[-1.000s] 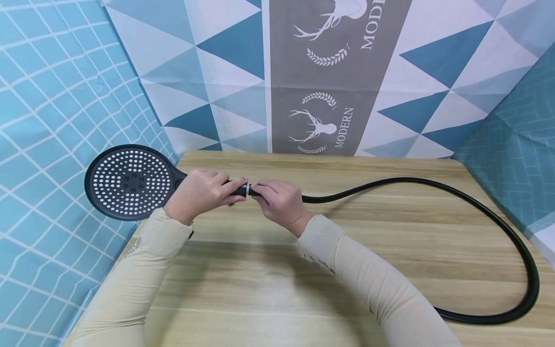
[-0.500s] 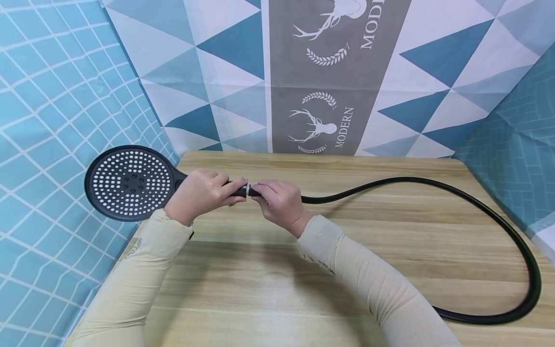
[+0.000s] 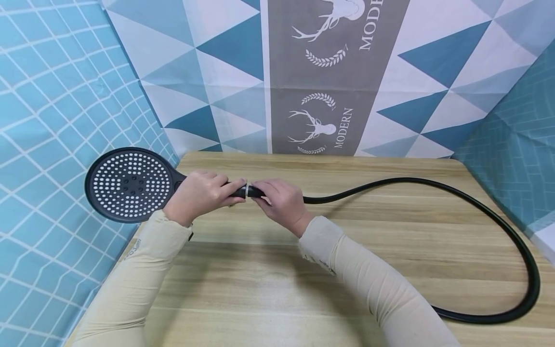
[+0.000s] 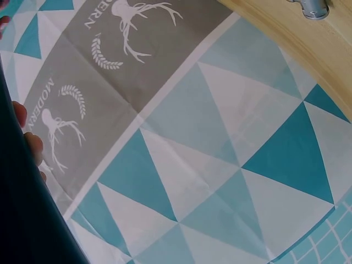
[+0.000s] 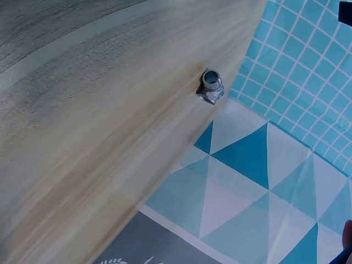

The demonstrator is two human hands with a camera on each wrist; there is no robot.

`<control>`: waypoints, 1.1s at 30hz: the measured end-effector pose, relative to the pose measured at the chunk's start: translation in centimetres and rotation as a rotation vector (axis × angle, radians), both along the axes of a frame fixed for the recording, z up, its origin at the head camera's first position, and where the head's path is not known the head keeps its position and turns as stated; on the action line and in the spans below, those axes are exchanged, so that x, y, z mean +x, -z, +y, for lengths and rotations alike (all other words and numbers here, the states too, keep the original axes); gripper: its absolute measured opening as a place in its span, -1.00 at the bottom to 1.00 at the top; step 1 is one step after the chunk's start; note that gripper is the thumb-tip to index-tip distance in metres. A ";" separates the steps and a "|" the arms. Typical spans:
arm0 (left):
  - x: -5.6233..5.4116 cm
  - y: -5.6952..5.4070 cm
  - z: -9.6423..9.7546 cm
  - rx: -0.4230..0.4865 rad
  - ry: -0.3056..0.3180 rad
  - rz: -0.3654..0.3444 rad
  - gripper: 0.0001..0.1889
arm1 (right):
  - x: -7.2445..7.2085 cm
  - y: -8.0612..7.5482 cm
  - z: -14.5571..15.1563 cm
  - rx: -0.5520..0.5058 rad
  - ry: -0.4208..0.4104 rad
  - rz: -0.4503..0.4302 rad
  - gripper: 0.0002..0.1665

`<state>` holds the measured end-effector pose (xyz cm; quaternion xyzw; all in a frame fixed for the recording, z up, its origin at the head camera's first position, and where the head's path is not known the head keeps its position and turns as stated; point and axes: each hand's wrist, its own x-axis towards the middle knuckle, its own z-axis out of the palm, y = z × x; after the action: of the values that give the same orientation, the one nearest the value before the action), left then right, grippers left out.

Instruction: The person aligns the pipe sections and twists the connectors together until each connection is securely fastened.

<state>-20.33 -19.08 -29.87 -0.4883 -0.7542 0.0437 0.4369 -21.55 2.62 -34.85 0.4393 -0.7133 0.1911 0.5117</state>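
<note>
Black shower head and hose lie end to end along roughly 1 axis, left hand gripping the handle, right hand holding the hose.

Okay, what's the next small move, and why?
Probably twist the curved black hose slightly with the right hand: that hand grips the hose end beside a thin pale ring, while the left hand holds the round black shower head by its handle.

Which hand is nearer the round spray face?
Left: the left hand grips the handle beside the spray face; the right hand is farther off, at the hose end.
</note>
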 end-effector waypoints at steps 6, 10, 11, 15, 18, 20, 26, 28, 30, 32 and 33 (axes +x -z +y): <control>0.1 0.0 0.0 -0.002 0.001 0.011 -0.47 | 0.0 -0.1 -0.1 -0.008 -0.053 0.017 -0.76; 0.1 0.0 0.0 -0.004 0.006 0.015 -0.47 | 0.0 -0.2 -0.2 -0.008 -0.052 0.040 -0.73; 0.1 0.0 0.0 -0.005 0.006 0.015 -0.47 | 0.0 -0.3 -0.2 -0.006 -0.051 0.044 -0.73; 0.0 0.1 0.0 -0.008 0.003 0.018 -0.46 | 0.0 -0.3 -0.2 0.001 -0.054 0.042 -0.72; -0.1 0.2 0.0 -0.009 0.002 0.017 -0.46 | 0.0 -0.2 -0.2 -0.002 -0.063 0.032 -0.71; -0.1 0.2 0.0 -0.012 0.006 0.017 -0.47 | 0.0 -0.1 -0.2 -0.006 -0.069 0.029 -0.70; 0.1 0.5 -0.1 -0.015 0.009 0.027 -0.45 | 0.1 0.2 -0.4 0.009 -0.078 0.000 -0.70; 0.2 0.5 -0.1 -0.014 0.007 0.031 -0.45 | 0.1 0.2 -0.4 0.019 -0.072 -0.011 -0.70; 0.1 0.4 -0.1 -0.012 0.009 0.032 -0.46 | 0.2 0.1 -0.3 0.032 -0.068 -0.024 -0.69; 0.1 0.3 0.0 -0.013 0.010 0.034 -0.47 | 0.2 -0.1 -0.2 0.045 -0.068 -0.038 -0.69; 0.1 0.3 0.0 -0.015 0.011 0.036 -0.47 | 0.2 -0.2 -0.1 0.052 -0.067 -0.044 -0.70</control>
<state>-20.27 -19.06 -30.14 -0.4946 -0.7432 0.0559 0.4471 -21.37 2.51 -34.67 0.4719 -0.7140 0.1992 0.4774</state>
